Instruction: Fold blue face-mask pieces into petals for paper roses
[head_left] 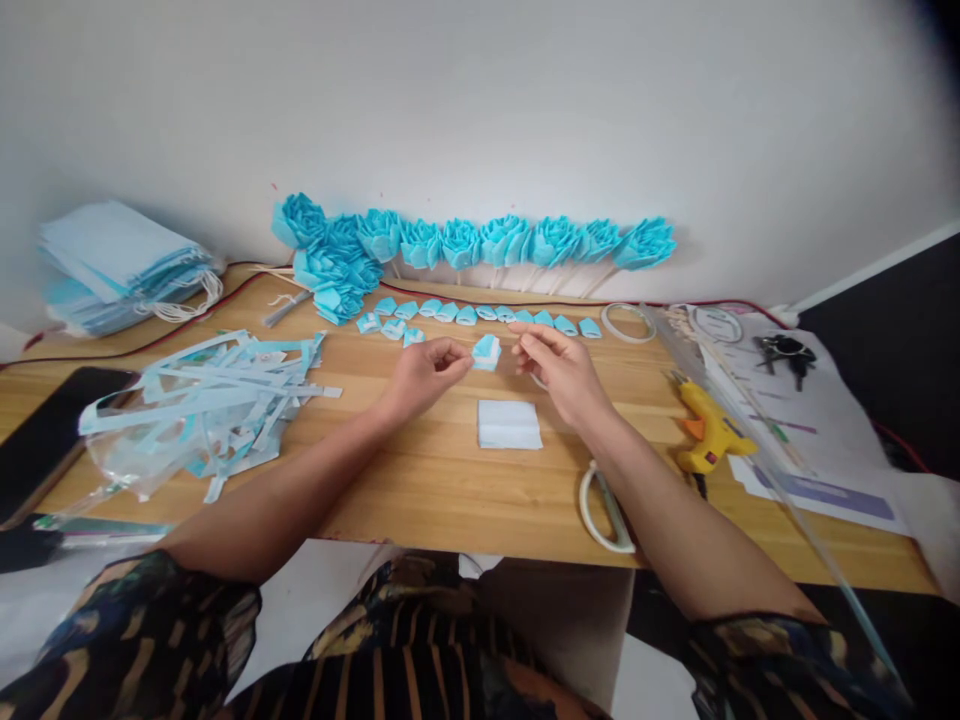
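My left hand [424,375] is closed in a pinch on the left edge of a small folded blue piece [487,352], held just above the wooden table [420,490]. My right hand [562,372] hovers just right of that piece, its fingers curled and thumb pressed to the forefinger; whether it holds anything is hidden. A stack of pale square sheets [510,424] lies on the table below and between the hands. Behind the hands runs a row of several similar folded blue pieces [480,313].
Blue paper roses on sticks [480,242] lean along the wall. A heap of cut blue strips [210,400] and a stack of face masks [120,265] lie left. Scissors [604,505], a yellow glue gun [709,425], keys [784,350] and papers [810,450] lie right.
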